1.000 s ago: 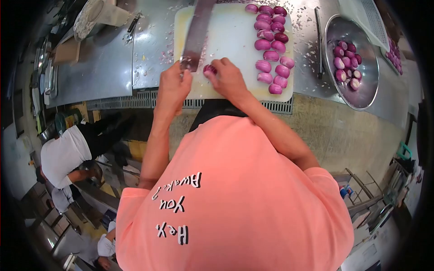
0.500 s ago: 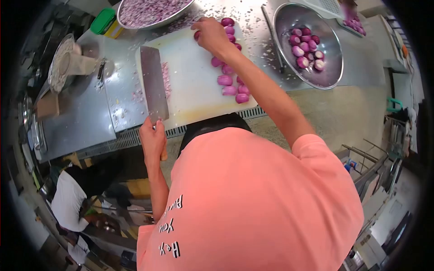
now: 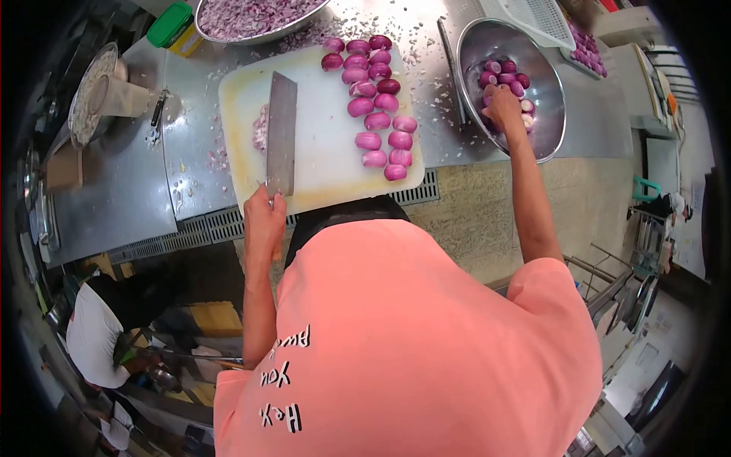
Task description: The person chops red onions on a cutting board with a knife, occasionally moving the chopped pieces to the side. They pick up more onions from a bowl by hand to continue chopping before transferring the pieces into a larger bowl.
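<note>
My left hand [image 3: 265,217] is closed around the handle of a cleaver [image 3: 282,137], its broad blade lying over the left part of a white cutting board [image 3: 324,179]. A little pile of chopped red onion [image 3: 260,129] sits beside the blade's left side. Two uneven columns of peeled red onion halves [image 3: 362,107] line the board's right side. Inside a steel bowl [image 3: 544,145] at the right, my right hand [image 3: 502,109] reaches down among red onions [image 3: 508,78]. Its fingers curl over an onion at the left of the heap and partly hide it.
A large bowl of chopped onion [image 3: 251,19] stands behind the board, near a green-lidded tub [image 3: 171,27]. A dark rod [image 3: 453,72] lies between board and steel bowl. White baskets [image 3: 537,19] are at back right. Another person [image 3: 95,331] works at lower left.
My right hand has gone from the board's far side into the steel bowl, leaving an onion half at the board's top. The cleaver has shifted right across the board, past the chopped pile.
</note>
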Demonstrator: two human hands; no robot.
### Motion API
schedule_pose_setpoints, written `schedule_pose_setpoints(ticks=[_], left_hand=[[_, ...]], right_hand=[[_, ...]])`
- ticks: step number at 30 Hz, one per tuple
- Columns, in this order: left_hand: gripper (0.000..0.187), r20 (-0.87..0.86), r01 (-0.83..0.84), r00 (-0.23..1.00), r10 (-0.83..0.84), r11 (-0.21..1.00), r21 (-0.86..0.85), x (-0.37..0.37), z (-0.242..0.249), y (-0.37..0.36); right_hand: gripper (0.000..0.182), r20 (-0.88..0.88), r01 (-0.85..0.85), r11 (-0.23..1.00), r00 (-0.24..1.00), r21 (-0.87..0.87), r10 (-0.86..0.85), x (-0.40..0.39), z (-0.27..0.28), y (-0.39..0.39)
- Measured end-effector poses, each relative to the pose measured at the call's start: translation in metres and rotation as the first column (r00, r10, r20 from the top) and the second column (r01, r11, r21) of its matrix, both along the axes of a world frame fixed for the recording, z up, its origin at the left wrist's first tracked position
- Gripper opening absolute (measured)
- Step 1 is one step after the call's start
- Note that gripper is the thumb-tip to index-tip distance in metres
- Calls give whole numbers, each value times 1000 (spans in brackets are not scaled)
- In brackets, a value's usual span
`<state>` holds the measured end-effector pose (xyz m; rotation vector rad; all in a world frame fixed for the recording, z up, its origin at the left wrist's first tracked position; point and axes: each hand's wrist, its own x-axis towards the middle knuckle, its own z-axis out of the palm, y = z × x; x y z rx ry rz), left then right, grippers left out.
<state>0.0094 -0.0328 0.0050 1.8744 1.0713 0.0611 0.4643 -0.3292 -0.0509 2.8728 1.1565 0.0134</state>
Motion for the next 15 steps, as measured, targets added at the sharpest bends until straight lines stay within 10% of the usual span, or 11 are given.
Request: schedule_pose_setpoints(ticks=[6, 11, 13, 15], left_hand=[[20, 7, 11, 1000, -12, 995, 98, -4, -6, 2], [18, 67, 34, 997, -35, 999, 25, -27, -13, -5], [17, 66, -21, 997, 30, 990, -138, -34, -14, -2], [16, 29, -64, 997, 69, 988, -138, -36, -8, 8]], right_hand=[[38, -297, -115, 982, 942, 151, 156, 35, -20, -14], [47, -713, 411, 832, 700, 371, -28, 11, 59, 21], [41, -730, 481, 607, 631, 632, 260, -38, 90, 60], [30, -708, 347, 670, 590, 656, 387, -71, 93, 100]])
